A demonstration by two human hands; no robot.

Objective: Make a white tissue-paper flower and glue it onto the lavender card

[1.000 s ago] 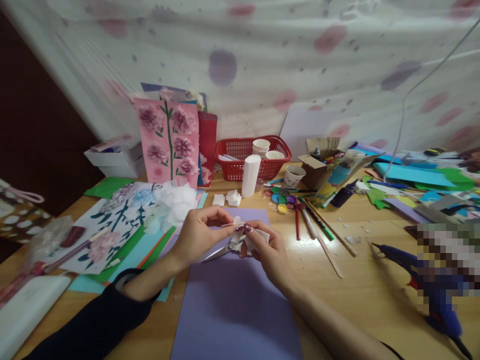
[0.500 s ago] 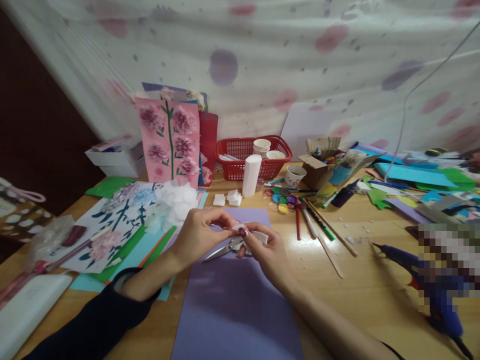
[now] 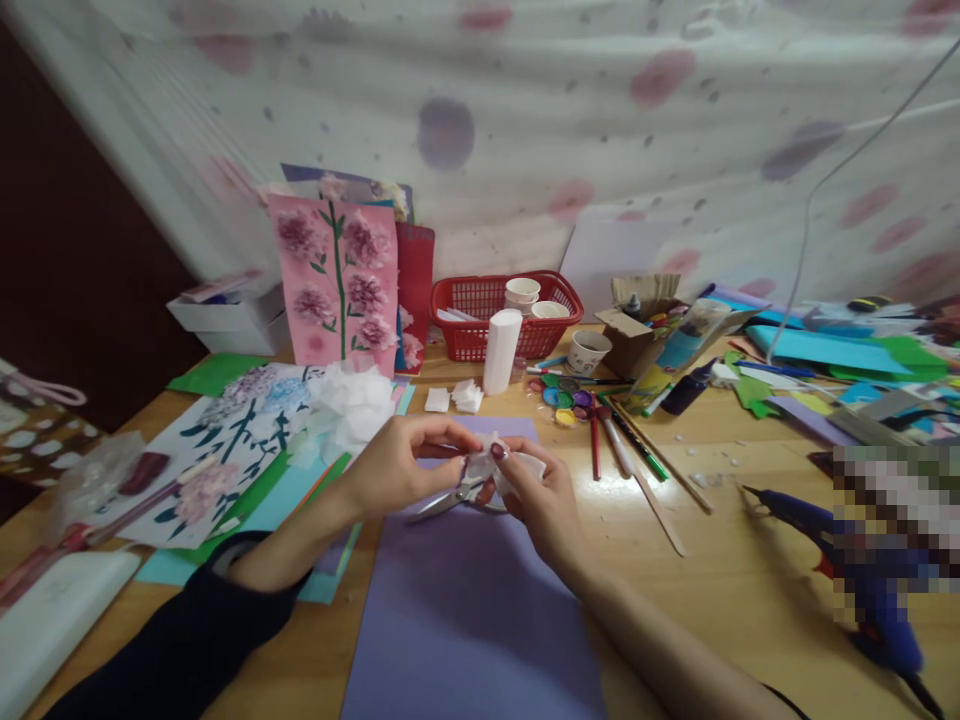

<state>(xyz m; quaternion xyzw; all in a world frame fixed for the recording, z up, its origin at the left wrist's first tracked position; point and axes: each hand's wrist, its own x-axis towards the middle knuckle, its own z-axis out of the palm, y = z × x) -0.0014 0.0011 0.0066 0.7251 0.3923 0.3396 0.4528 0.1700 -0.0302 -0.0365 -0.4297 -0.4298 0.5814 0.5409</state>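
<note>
White tissue paper is pinched between the thumb and fingers of my right hand, crumpled at its upper end. My left hand meets it from the other side, its thumb and fingertips closed in on the paper's left edge. Scissors lie just beneath both hands, their handles partly hidden by my right fingers. Under them is a purple sheet. Small stacks of cut white tissue squares sit just beyond my hands, beside a white roll standing upright.
A glue gun lies at the right. Paint pots, brushes and a paper cup stand behind my right hand. At the back is a red basket. Fluffed white tissue and a pink flower picture are to the left.
My left thumb and fingers have spread slightly apart. The tissue in my right hand has turned and shows more of its white surface above my thumb.
</note>
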